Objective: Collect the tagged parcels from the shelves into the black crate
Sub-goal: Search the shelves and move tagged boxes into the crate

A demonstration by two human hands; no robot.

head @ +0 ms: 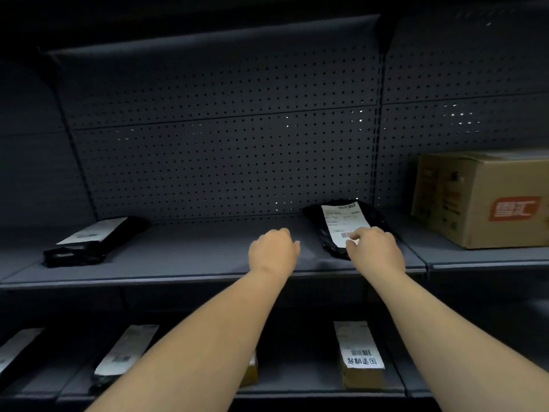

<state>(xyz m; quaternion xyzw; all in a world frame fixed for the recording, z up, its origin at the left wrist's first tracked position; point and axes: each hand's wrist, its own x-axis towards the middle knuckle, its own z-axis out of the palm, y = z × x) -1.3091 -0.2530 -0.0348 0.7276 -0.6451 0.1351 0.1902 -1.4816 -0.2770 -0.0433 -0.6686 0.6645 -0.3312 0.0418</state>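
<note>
A black bagged parcel with a white shipping label lies on the upper shelf, right of centre. My right hand is at its near end, fingers curled over the label's lower edge. My left hand hovers over the bare shelf to the left of that parcel, fingers loosely curled and holding nothing. Another black parcel with a white label lies at the shelf's left end. The black crate is out of sight.
A brown cardboard box stands on the upper shelf at the right. On the lower shelf lie a tan box with a printed tag, and labelled black parcels at the left. A perforated back panel closes the shelf.
</note>
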